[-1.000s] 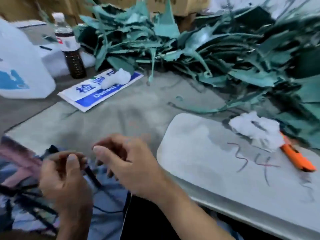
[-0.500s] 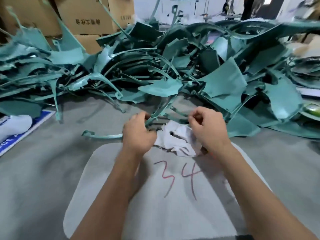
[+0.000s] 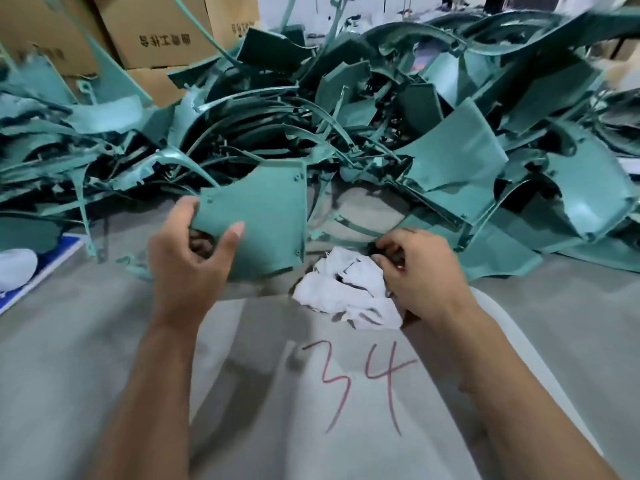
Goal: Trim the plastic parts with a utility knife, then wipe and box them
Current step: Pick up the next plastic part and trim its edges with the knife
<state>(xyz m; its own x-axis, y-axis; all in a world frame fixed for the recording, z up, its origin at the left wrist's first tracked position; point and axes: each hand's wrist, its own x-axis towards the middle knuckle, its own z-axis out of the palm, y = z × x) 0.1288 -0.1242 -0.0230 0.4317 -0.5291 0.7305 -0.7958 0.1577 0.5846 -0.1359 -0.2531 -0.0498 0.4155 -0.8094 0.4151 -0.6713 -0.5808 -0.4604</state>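
1. Head view, landmark: the grey board with a red "34" written on it lies nearest the person, and every place below is given from it.
2. Head view, left hand: it hangs over the board's far left corner, thumb on top and fingers curled under a flat teal plastic part, which is lifted and tilted up above the board's far edge.
3. Head view, right hand: it sits at the board's far right edge with fingers curled down against a crumpled white rag. Something dark shows under the fingertips, but whether they have hold of the rag or of something beneath it cannot be told.
4. Head view, surroundings: beyond the board's far edge rises a large heap of teal parts, touching and overlapping. Cardboard boxes stand behind the heap, off the board's far left.
5. Step in hand, as a judgement: one part has been picked from the heap, so this looks like the start of a trim-and-wipe cycle for that piece. No utility knife is visible here.
6. Next move, as a judgement: the part's edges need to be presented steadily over the board, and the right hand needs either the blade or the rag. The thin, curved panel may flex, so a firm two-point grip would help.
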